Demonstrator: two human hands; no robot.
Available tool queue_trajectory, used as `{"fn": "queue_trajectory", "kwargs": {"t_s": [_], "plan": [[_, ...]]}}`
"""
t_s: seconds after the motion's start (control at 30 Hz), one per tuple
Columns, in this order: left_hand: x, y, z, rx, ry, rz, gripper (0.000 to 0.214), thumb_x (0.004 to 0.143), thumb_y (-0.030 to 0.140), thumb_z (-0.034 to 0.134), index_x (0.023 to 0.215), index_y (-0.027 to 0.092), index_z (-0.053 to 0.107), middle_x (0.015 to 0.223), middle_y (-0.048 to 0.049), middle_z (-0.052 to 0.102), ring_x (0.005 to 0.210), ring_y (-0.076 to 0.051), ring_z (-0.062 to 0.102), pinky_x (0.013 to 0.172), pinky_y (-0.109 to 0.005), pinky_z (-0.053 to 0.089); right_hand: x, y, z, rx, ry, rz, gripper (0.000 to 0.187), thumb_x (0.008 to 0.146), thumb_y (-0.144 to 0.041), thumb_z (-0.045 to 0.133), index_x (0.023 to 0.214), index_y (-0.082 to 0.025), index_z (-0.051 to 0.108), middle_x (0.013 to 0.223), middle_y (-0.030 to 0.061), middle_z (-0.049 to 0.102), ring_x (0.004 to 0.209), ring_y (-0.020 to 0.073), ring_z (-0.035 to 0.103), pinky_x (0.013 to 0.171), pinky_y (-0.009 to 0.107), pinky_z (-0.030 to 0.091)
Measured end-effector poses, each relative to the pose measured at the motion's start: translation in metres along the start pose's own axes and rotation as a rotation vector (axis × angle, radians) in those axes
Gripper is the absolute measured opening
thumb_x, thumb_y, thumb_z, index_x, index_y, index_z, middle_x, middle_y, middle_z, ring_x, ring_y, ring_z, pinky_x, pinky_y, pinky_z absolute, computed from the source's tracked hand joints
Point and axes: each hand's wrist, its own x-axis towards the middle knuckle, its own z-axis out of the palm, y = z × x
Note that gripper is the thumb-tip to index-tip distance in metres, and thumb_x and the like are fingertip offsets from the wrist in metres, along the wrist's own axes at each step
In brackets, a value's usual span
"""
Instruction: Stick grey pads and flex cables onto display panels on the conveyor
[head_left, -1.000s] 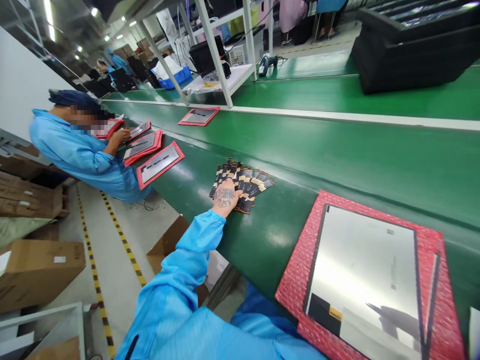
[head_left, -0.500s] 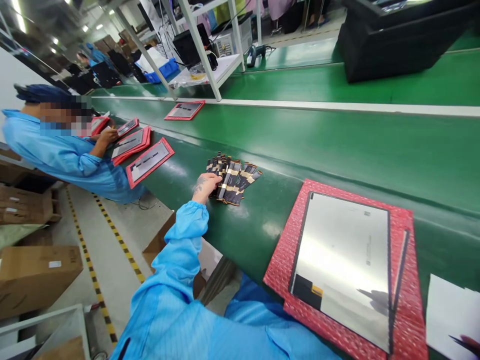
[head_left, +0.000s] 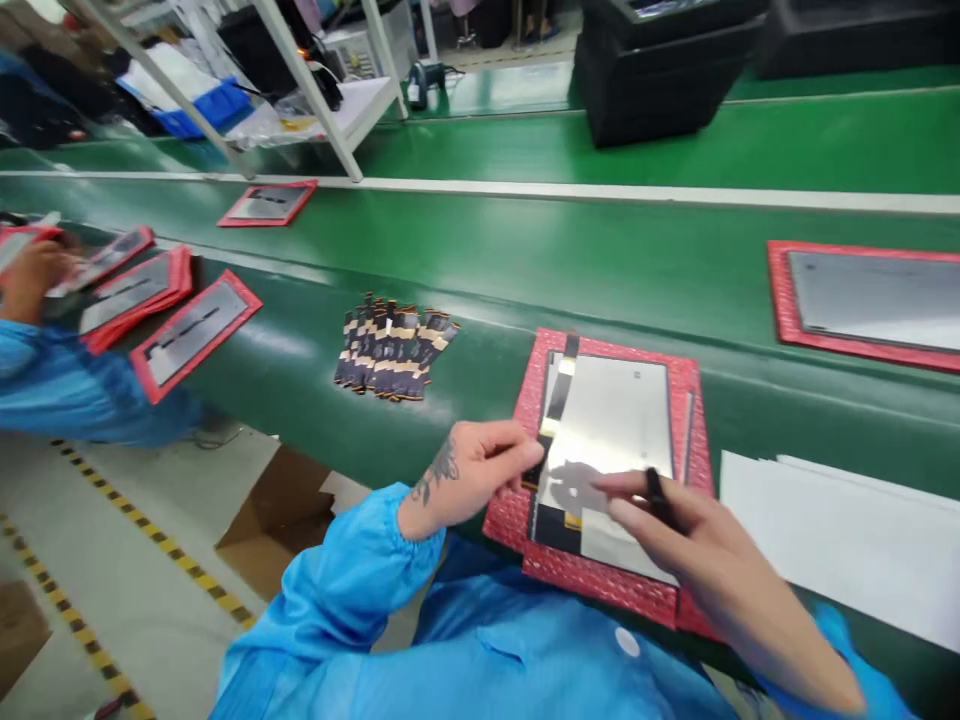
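My left hand (head_left: 476,470) pinches a black flex cable (head_left: 559,388) with pale gold bands. The strip stands over the left side of a silvery display panel (head_left: 619,410). Beneath the panel lies red bubble-wrap (head_left: 517,525). My right hand (head_left: 705,545) is over the panel's right part, fingers closed around a dark slim tool (head_left: 660,500), whose kind is unclear. A black patch with a gold tab (head_left: 573,521) shows at the panel's lower left. More flex cables (head_left: 391,350) are fanned out in a pile to the left.
White sheets (head_left: 840,530) lie at right. Another wrapped panel (head_left: 885,300) rests on the green bench at far right. Several red-backed panels (head_left: 196,335) lie at left near a co-worker's hand (head_left: 37,270). Black trays (head_left: 660,80) and a white shelf (head_left: 360,105) stand behind.
My left hand has left the cable pile and moved right to the panel with one flex cable. My right hand has come in from the lower right edge. The view has turned right.
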Motion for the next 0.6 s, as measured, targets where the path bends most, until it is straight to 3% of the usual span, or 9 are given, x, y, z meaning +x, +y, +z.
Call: {"fn": "queue_trajectory", "kwargs": {"t_s": [0.13, 0.27, 0.33, 0.43, 0.5, 0.6], "plan": [[0.004, 0.006, 0.030, 0.055, -0.117, 0.110, 0.034, 0.086, 0.034, 0.054, 0.056, 0.018, 0.050, 0.050, 0.0043, 0.048, 0.048, -0.008, 0.041, 0.048, -0.021, 0.032, 0.011, -0.022, 0.007, 0.134, -0.180, 0.047, 0.037, 0.070, -0.058, 0.077, 0.071, -0.022, 0.069, 0.069, 0.0014, 0.065, 0.064, 0.0187, 0.060, 0.064, 0.031, 0.055], [0.008, -0.009, 0.040, 0.080, -0.223, 0.107, 0.037, 0.093, 0.035, 0.050, 0.060, 0.018, 0.053, 0.052, 0.0033, 0.053, 0.047, -0.009, 0.047, 0.048, -0.022, 0.037, 0.015, -0.013, -0.008, 0.108, -0.334, 0.090, 0.034, 0.074, -0.056, 0.075, 0.073, -0.022, 0.071, 0.068, 0.0002, 0.064, 0.065, 0.0198, 0.061, 0.063, 0.033, 0.055], [0.003, -0.027, 0.045, 0.229, -0.089, 0.254, 0.037, 0.098, 0.033, 0.046, 0.068, 0.017, 0.062, 0.060, -0.0004, 0.060, 0.056, -0.013, 0.057, 0.054, -0.025, 0.045, 0.020, 0.000, -0.014, 0.009, -0.298, 0.043, 0.032, 0.078, -0.055, 0.072, 0.074, -0.023, 0.071, 0.068, 0.0011, 0.064, 0.068, 0.0217, 0.062, 0.064, 0.035, 0.055], [-0.010, -0.061, 0.054, 0.551, 0.215, 0.573, 0.032, 0.099, 0.030, 0.046, 0.093, 0.015, 0.074, 0.077, -0.0066, 0.067, 0.073, -0.019, 0.063, 0.064, -0.032, 0.053, 0.027, 0.024, -0.018, -0.205, -0.152, -0.134, 0.024, 0.084, -0.044, 0.067, 0.073, -0.024, 0.073, 0.080, 0.0047, 0.067, 0.078, 0.0241, 0.064, 0.071, 0.038, 0.056], [-0.020, -0.081, 0.060, 0.701, 0.282, 0.692, 0.031, 0.098, 0.029, 0.048, 0.105, 0.015, 0.074, 0.082, -0.0081, 0.068, 0.074, -0.020, 0.064, 0.064, -0.034, 0.055, 0.029, 0.038, -0.017, -0.316, -0.124, -0.219, 0.018, 0.087, -0.035, 0.064, 0.075, -0.024, 0.073, 0.091, 0.0066, 0.067, 0.086, 0.0248, 0.064, 0.075, 0.039, 0.056], [-0.031, -0.096, 0.063, 0.824, 0.293, 0.743, 0.027, 0.095, 0.026, 0.052, 0.105, 0.017, 0.076, 0.082, -0.0072, 0.067, 0.075, -0.020, 0.064, 0.065, -0.034, 0.056, 0.026, 0.049, -0.010, -0.420, -0.143, -0.217, 0.016, 0.089, -0.025, 0.060, 0.077, -0.024, 0.071, 0.094, 0.0062, 0.063, 0.086, 0.0224, 0.064, 0.073, 0.036, 0.055]]}}
